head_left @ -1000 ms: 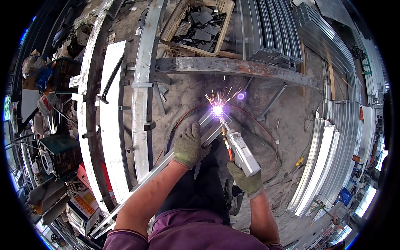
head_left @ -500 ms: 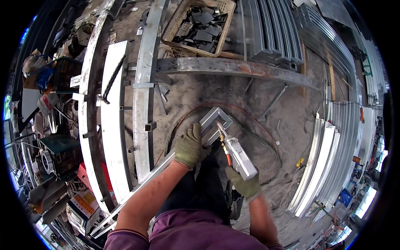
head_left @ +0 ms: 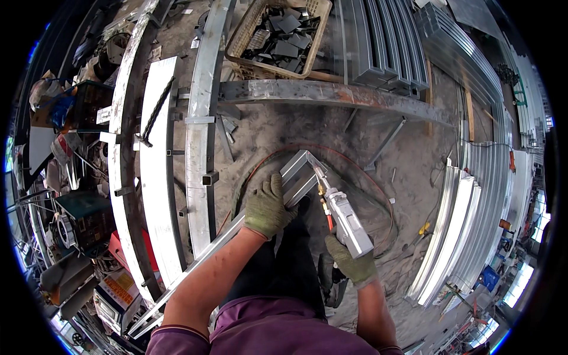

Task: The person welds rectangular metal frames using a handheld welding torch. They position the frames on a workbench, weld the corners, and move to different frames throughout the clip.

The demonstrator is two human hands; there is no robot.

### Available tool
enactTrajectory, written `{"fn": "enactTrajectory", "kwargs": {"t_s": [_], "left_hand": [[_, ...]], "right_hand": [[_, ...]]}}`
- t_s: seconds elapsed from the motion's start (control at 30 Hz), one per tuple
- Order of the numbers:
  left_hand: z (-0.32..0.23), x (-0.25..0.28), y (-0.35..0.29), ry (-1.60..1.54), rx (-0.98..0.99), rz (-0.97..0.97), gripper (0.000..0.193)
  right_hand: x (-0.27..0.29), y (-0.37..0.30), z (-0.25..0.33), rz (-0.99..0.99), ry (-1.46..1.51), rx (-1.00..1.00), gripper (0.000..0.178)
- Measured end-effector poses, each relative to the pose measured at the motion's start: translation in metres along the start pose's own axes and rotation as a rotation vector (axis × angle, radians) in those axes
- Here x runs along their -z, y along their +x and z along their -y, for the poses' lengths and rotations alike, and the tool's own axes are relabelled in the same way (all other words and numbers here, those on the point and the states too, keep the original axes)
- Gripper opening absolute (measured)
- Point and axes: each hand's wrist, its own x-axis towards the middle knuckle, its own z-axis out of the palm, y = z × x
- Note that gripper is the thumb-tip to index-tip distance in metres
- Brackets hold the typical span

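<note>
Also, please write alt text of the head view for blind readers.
A person's gloved right hand holds a grey torch-like tool, its tip near the corner of an angled metal frame; the gloved left hand lies on it. Beyond is a beige crate of metal scraps.

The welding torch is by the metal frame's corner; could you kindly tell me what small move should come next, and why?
The right hand should probably steady the torch at the corner of the metal frame: the nozzle appears right by that corner, no sparks show, and the left hand is on the frame. Whether the nozzle touches is unclear.
</note>
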Motion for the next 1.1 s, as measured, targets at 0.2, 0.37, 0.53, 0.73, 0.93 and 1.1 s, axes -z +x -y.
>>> {"fn": "enactTrajectory", "kwargs": {"t_s": [0.2, 0.37, 0.53, 0.73, 0.93, 1.1], "left_hand": [[-0.003, 0.007, 0.0, 0.024, 0.023, 0.048, 0.111], [-0.002, 0.007, 0.0, 0.023, -0.005, 0.036, 0.111], [0.0, 0.004, -0.001, 0.018, -0.016, 0.027, 0.11], [0.002, 0.002, -0.001, 0.019, -0.035, -0.001, 0.109], [0.001, 0.002, -0.001, 0.006, -0.027, 0.007, 0.108], [0.002, 0.001, -0.001, 0.014, -0.034, 0.0, 0.108]], "right_hand": [[-0.006, 0.003, 0.001, 0.003, -0.046, 0.072, 0.018], [-0.008, 0.006, 0.0, -0.029, -0.016, 0.0, 0.017], [-0.011, 0.006, -0.003, -0.016, -0.019, -0.003, 0.016], [-0.01, 0.009, -0.002, 0.001, -0.07, 0.085, 0.022], [-0.014, 0.009, -0.005, -0.02, -0.078, 0.091, 0.025], [-0.016, 0.007, -0.01, -0.016, -0.12, 0.087, 0.025]]}}
